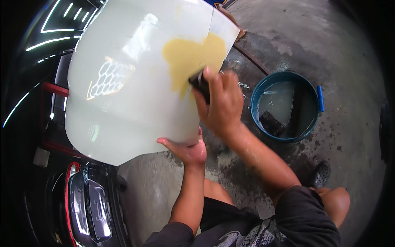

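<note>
A large glossy white car hood (135, 119) lies in front of me, with ceiling lights mirrored in it. On its right part is an uneven yellow filler patch (187, 57). My right hand (224, 101) is closed round a dark block, likely a sanding block (199, 84), pressed at the lower edge of the patch; the hand is slightly blurred. My left hand (191, 150) grips the hood's near edge, thumb on top and the other fingers mostly hidden under or behind the edge. Its skin looks wet.
A teal bucket (254, 103) of cloudy water stands to the right, a dark block (271, 123) in it. A thin bar (252, 57) runs from under the hood toward it. Left are a red stand (55, 89) and a dark car (92, 206). The concrete floor (345, 61) has wet stains.
</note>
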A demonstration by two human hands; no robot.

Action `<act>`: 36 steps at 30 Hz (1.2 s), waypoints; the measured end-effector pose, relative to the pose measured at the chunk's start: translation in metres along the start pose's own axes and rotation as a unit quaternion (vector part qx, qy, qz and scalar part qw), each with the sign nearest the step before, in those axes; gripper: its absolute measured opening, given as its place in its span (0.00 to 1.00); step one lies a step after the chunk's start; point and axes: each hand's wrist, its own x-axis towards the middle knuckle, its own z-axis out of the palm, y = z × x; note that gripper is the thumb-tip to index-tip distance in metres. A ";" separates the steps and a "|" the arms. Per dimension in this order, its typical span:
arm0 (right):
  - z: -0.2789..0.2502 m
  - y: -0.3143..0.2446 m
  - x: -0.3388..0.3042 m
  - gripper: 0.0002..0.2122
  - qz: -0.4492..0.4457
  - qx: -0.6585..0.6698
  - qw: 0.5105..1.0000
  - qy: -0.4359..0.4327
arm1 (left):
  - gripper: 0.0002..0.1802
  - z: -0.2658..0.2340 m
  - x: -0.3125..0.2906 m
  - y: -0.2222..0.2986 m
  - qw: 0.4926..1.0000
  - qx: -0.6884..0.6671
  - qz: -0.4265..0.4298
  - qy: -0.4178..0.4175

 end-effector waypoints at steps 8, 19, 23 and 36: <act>-0.004 0.007 0.007 0.27 -0.031 -0.004 1.000 -0.002 | 0.53 0.010 -0.008 0.002 0.999 0.010 -0.005 0.039; 0.000 0.007 -0.010 0.24 -0.049 0.001 0.999 0.022 | 0.54 0.009 -0.006 0.001 1.000 0.015 0.015 0.019; 0.000 0.006 -0.025 0.25 -0.068 0.030 0.997 -0.010 | 0.54 0.012 -0.002 0.010 0.999 0.018 0.018 -0.021; 0.000 0.008 0.012 0.27 -0.031 -0.018 0.999 0.021 | 0.54 0.016 -0.009 0.005 0.997 0.056 0.028 0.038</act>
